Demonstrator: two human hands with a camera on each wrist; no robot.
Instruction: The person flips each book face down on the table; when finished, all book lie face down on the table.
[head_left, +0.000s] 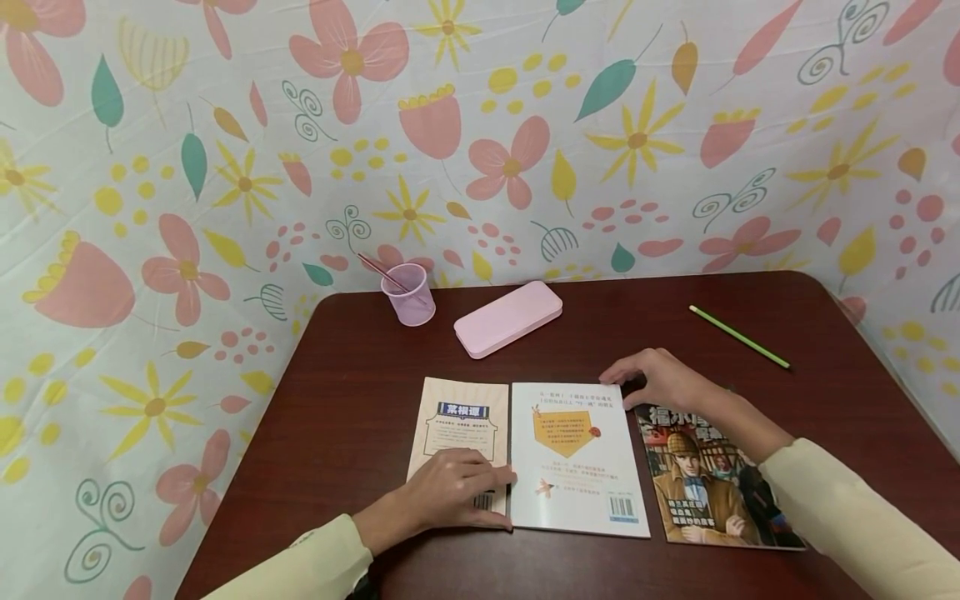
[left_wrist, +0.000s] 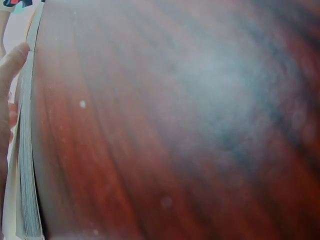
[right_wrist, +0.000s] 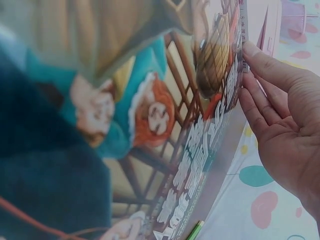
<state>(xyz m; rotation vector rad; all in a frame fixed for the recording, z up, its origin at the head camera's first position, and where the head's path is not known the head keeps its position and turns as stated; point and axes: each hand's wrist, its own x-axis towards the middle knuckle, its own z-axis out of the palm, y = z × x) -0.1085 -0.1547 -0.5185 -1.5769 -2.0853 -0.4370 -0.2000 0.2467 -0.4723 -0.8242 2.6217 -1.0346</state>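
We are pressing our flat left hand (head_left: 450, 492) on beige booklet (head_left: 459, 433), relaxed right hand (head_left: 660, 379) touching white book (head_left: 573, 454) corner, beside comic book (head_left: 708, 483).

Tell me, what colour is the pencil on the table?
The pencil is green, seen best in the head view.

Head view from above, facing forward and down across the brown table (head_left: 825, 400) toward the floral wall; left wrist view pressed blurrily near that table (left_wrist: 175, 125); right wrist view close against the illustrated book cover (right_wrist: 150, 125) seen (head_left: 705, 483) from above.
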